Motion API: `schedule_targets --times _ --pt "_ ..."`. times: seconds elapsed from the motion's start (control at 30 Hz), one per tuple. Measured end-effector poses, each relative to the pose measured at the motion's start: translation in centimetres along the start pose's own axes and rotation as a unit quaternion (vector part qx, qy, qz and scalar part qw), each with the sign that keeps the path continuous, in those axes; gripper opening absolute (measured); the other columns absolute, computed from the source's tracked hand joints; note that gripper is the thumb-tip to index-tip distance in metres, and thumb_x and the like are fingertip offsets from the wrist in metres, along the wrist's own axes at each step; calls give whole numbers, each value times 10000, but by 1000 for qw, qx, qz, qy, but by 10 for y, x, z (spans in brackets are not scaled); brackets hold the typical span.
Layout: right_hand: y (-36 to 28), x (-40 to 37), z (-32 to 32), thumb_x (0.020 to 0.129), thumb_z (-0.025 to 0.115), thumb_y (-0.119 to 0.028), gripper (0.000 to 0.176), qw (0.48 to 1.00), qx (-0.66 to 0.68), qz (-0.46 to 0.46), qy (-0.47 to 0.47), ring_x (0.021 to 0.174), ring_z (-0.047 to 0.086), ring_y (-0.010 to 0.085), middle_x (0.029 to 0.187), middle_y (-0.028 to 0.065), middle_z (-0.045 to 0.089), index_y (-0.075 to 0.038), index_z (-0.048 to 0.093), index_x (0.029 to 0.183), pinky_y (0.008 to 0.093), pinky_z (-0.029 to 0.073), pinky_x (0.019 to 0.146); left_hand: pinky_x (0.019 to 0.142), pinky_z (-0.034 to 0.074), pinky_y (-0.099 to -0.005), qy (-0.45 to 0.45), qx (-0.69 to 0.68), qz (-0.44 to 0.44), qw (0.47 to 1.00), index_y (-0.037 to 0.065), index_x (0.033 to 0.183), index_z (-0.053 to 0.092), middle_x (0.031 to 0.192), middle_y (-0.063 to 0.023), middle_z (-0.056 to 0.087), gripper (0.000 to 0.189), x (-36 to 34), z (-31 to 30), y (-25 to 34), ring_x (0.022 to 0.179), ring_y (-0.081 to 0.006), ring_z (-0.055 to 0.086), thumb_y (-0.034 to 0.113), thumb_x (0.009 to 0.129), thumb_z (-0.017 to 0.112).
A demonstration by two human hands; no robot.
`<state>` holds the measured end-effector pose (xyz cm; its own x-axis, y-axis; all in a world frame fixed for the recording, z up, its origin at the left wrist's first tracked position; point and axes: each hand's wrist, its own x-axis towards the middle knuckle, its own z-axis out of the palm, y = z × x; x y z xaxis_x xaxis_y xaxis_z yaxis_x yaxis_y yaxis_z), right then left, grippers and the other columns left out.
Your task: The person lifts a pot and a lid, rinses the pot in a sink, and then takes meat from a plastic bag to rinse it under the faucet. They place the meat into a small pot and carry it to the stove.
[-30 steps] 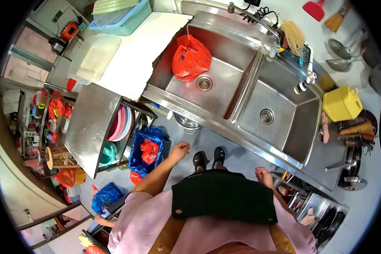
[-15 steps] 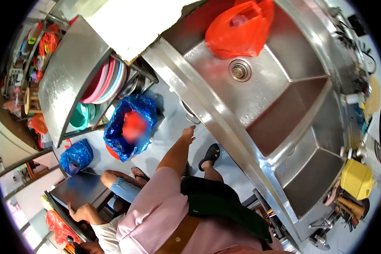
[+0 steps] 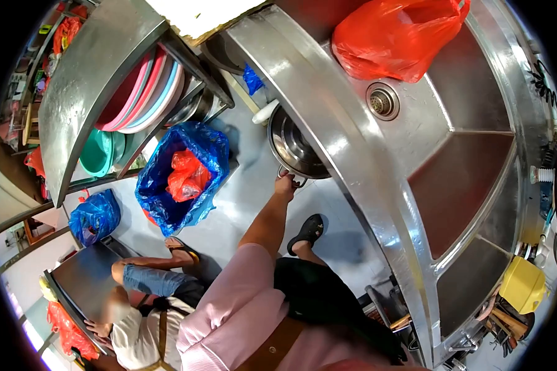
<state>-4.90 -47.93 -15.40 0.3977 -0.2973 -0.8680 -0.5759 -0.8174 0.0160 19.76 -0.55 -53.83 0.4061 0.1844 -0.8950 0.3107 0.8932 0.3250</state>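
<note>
My left hand [image 3: 285, 184] reaches down beside the sink's front edge, its fingers closed round the loop handle of a shiny metal pot [image 3: 283, 133]. Part of the pot is hidden beneath the sink rim. My right hand is out of view. Above the pot, the steel sink [image 3: 365, 179] holds a knotted-looking red plastic bag [image 3: 393, 40] beside its drain [image 3: 382, 101].
A bin lined with a blue bag [image 3: 148, 185] has red plastic [image 3: 187, 176] inside. Stacked basins [image 3: 145, 102] sit under a steel table [image 3: 99, 68]. Another person [image 3: 148, 331] sits at lower left. A yellow container [image 3: 523, 285] stands at right.
My left hand has closed on the pot's handle, and the pot now shows further out from under the sink. The view has shifted, and the seated person's arm and leg have moved.
</note>
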Motion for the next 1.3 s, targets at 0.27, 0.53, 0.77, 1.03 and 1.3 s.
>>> schedule_targets --times 0.27,0.53,0.77,1.03,1.3 --pt "-66 102 73 806 506 -240 211 955 17 -292 46 758 582 260 810 118 601 -78 561 928 345 450 680 548 394 -270 -97 -23 -100 990 158 1250 270 621 -40 423 587 -66 -83 32 519 -149 426 -68 713 347" --pt "-289 59 90 786 533 -139 186 872 89 -480 -22 763 553 258 850 134 561 -43 535 946 297 439 687 503 393 -302 -28 149 -92 984 147 1208 355 708 -103 449 395 -202 -190 48 507 -151 413 348 869 381" --pt "-381 -24 115 616 635 -214 655 835 -199 -512 38 1043 427 338 1170 166 380 -168 349 1203 428 385 843 466 387 -273 -82 226 -91 966 103 1075 474 692 -61 527 358 -389 -196 127 454 -108 379 -19 739 445" --pt "-416 -129 91 577 630 -203 502 754 -159 -638 12 972 470 325 1069 143 430 -134 478 1050 405 419 787 465 404 -271 -26 214 -75 974 27 894 452 665 -63 490 220 -481 -202 173 460 -112 389 -78 706 409" --pt "-526 -244 -18 562 624 -215 544 651 -30 -739 170 900 500 299 979 129 472 -126 481 1080 374 440 734 497 411 -255 -98 133 -39 986 82 1149 386 622 -30 421 497 -512 -203 190 446 -109 370 -102 690 334"
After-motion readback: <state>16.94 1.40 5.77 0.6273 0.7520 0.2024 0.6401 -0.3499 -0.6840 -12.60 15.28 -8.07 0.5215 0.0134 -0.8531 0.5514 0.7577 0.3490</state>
